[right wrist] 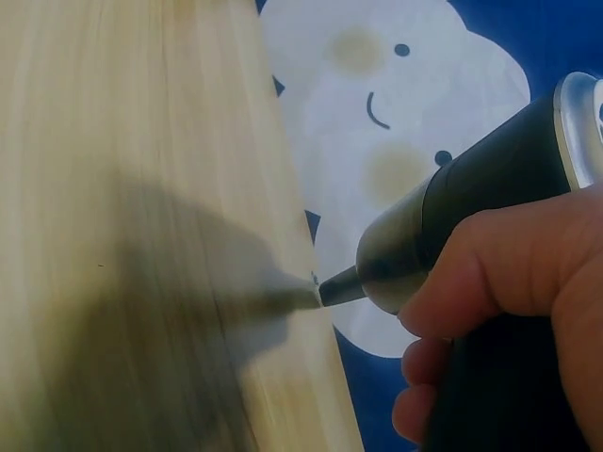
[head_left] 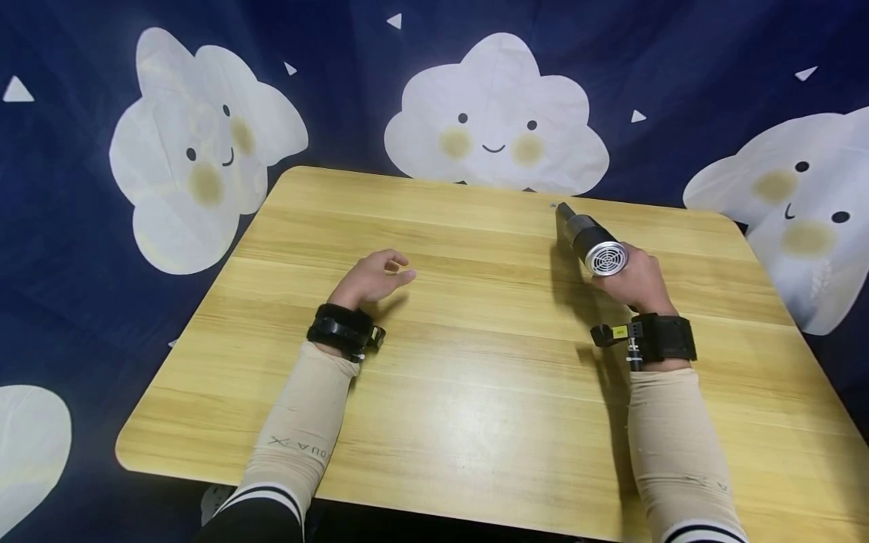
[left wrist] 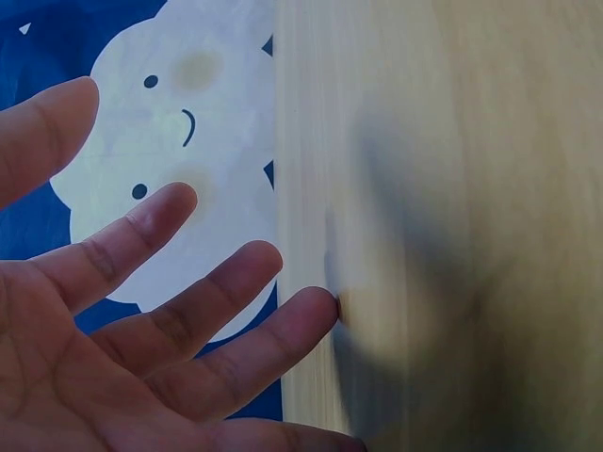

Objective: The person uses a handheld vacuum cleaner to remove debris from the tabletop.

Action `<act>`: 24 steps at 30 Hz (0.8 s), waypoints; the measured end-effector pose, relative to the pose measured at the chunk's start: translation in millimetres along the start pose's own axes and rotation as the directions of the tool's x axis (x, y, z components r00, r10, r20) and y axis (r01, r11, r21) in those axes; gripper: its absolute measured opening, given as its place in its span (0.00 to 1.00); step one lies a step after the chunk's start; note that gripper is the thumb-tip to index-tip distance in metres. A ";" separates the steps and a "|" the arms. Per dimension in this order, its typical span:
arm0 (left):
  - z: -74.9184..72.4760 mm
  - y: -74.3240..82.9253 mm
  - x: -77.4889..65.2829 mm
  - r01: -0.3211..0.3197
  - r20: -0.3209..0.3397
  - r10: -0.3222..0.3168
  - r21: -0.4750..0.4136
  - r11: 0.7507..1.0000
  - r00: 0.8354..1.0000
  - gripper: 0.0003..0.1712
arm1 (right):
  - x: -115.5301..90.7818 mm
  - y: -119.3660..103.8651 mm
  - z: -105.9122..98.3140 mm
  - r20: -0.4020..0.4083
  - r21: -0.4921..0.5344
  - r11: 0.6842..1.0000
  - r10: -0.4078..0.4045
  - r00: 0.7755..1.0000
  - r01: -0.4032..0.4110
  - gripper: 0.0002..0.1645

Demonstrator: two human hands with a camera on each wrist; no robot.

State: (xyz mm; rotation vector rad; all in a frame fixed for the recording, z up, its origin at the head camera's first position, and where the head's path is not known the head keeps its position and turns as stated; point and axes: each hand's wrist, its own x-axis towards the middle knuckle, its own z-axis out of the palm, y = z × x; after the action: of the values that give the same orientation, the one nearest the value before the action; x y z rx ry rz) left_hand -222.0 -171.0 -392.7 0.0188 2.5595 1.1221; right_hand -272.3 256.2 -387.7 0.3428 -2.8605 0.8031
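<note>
A small black and silver handheld vacuum cleaner (head_left: 589,240), with a round vent grille at its back end, is in my right hand (head_left: 634,283). In the right wrist view, my thumb and fingers wrap round its black handle (right wrist: 499,386). Its narrow black nozzle (right wrist: 343,286) points at the far edge of the wooden table, beside some tiny bits (head_left: 553,205). Whether the tip touches the wood, I cannot tell. My left hand (head_left: 376,277) hovers over the left middle of the table, holding nothing. Its fingers are spread and loosely bent in the left wrist view.
The light wooden table (head_left: 434,422) has rounded corners. Behind it hangs a dark blue cloth (head_left: 339,90) with white smiling clouds, close to the far edge. A black strap with a small camera sits on each wrist.
</note>
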 end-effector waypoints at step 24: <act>-0.8 2.8 -3.6 0.020 -0.012 -0.020 -0.030 0.999 1.000 0.27 | 14.2 -6.9 -3.0 0.058 -0.046 0.999 -0.023 0.998 0.026 0.27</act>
State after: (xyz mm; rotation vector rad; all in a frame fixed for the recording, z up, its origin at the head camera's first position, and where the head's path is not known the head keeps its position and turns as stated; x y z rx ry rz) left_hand -219.2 -170.2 -389.1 -0.0208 2.5476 1.1558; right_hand -283.9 249.5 -378.8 0.4004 -2.9170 0.7325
